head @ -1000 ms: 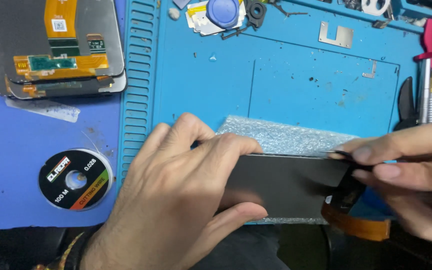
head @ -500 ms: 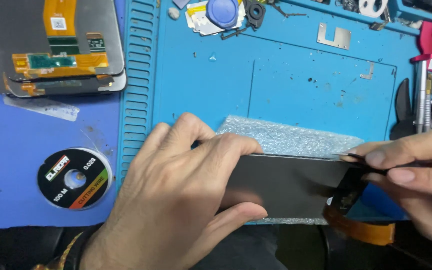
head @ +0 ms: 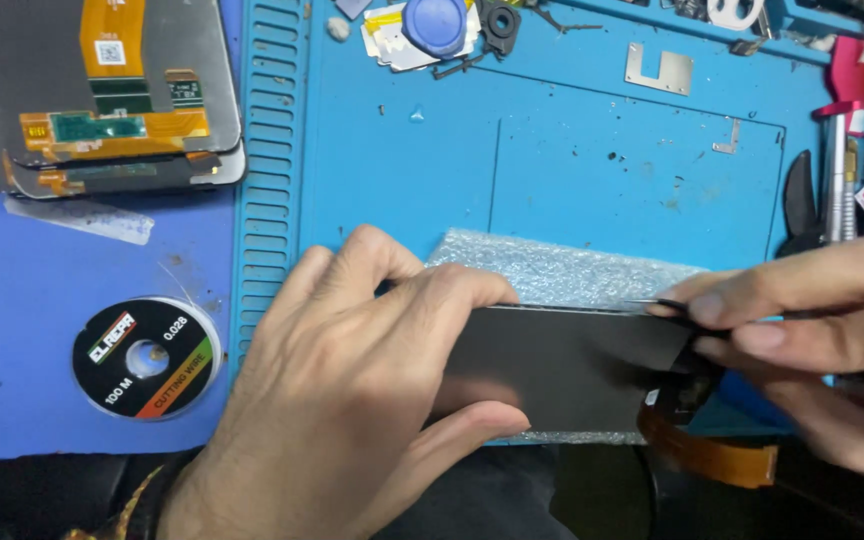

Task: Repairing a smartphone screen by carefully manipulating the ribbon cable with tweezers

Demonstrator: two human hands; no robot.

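A dark phone screen panel [head: 572,365] lies near the front edge of a blue work mat [head: 552,170], resting on a sheet of bubble wrap [head: 572,268]. The left hand [head: 352,390] lies flat over the panel's left end, fingers spread on top and thumb curled under its front edge, pinning it down. The right hand [head: 812,340] pinches a thin dark tool [head: 662,303] between thumb and fingertips, its tip touching the panel's upper right corner. An orange ribbon cable [head: 707,455] curls out from beneath the panel's right end. To the left, off the mat, a round spool of cutting wire [head: 147,357] sits on a blue surface. At upper left, 2 screen panels [head: 102,100] lie stacked face down, orange cables showing. Small parts, including a metal plate [head: 658,68], sit along the mat's far edge, none in a tray.
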